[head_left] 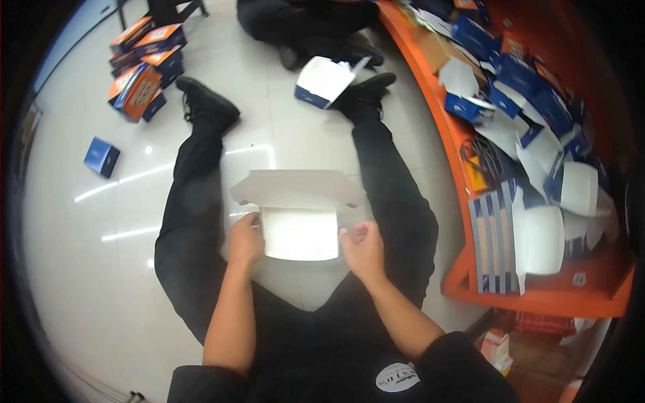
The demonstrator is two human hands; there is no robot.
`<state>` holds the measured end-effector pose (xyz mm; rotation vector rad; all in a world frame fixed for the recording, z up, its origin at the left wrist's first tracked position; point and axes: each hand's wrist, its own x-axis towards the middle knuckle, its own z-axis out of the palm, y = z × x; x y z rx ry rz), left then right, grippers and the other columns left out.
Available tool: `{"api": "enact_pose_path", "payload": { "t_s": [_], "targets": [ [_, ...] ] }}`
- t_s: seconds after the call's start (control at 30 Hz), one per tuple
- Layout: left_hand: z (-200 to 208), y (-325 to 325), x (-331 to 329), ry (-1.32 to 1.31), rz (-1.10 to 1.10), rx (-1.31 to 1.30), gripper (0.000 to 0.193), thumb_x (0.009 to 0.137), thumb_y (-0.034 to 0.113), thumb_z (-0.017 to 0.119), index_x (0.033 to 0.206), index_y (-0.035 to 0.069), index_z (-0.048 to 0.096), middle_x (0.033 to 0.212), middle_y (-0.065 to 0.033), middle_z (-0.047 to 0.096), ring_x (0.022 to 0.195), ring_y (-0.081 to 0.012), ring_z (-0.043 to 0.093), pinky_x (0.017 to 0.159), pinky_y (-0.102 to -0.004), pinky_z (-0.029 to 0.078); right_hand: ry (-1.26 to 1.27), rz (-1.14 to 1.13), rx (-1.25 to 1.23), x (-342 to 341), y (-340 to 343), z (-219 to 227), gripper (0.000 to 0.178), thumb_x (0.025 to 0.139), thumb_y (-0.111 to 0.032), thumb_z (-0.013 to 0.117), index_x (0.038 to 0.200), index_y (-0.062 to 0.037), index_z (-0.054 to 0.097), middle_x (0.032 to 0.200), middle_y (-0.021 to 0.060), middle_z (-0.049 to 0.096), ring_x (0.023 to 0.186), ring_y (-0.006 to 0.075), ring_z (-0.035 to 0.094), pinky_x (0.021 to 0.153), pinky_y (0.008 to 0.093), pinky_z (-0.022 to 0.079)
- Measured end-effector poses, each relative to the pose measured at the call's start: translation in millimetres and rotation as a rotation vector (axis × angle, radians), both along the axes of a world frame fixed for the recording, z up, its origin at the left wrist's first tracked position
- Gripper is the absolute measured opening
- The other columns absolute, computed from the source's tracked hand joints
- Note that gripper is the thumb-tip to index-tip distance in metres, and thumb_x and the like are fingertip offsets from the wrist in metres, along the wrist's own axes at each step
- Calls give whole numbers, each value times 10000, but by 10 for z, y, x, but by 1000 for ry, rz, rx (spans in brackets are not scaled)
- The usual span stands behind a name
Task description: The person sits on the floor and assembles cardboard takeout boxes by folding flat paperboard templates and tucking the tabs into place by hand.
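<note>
Between my outstretched legs is a cardboard box (300,235) with a white inside, its top open and its lid flap (295,188) standing away from me. The lid is a little blurred. My left hand (246,240) is closed at the box's left side, with its fingertips partly hidden by the wall. At the right side my right hand (363,248) is closed too, thumb and curled fingers at the box's edge. Nothing shows inside the box.
Orange and blue boxes (138,91) are stacked at the far left, with a small blue box (102,157) nearer. An open blue-and-white box (324,82) lies by my right foot. An orange shelf (443,121) at right holds flattened cartons (494,242) and cables (485,160). Another person's dark-clothed legs (302,23) are ahead.
</note>
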<state>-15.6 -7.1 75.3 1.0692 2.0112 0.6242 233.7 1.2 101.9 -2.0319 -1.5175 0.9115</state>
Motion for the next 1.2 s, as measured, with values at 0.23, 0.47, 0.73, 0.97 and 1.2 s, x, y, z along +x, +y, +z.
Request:
{"api": "enact_pose_path", "payload": {
  "t_s": [0.23,0.47,0.73,0.97,1.2],
  "targets": [
    [349,18,662,122,-108,259,319,926,215,658,1119,-38,657,1076,-237,686,930,-368,684,830,-426,534,414,211,-247,95,155,-322,473,960,-156,584,1386,36,509,1310,198,611,1104,272,637,938,371,502],
    [-216,222,947,130,-151,266,370,912,326,673,1044,-18,706,932,-193,735,873,-290,718,801,-382,537,198,225,-227,-173,194,-403,440,900,-177,618,1307,-12,584,1132,219,680,1010,317,672,856,394,521],
    [-21,173,810,131,-234,245,264,941,226,602,944,-21,698,816,-228,696,736,-345,679,710,-428,511,256,171,-13,-409,317,-826,375,877,-265,682,1091,42,651,1085,242,695,1012,364,683,858,438,536],
    [158,125,813,232,-275,192,280,924,201,593,844,-57,667,769,-266,666,726,-419,654,713,-458,512,185,272,-61,-492,311,-810,296,833,-218,656,880,71,702,914,283,698,913,429,689,810,473,552],
    [160,215,806,338,-360,97,278,898,208,610,830,-42,709,795,-273,675,758,-417,675,726,-476,523,226,223,-16,-507,296,-833,265,828,-180,615,884,61,708,904,303,686,899,444,683,812,497,544]
  ]
}}
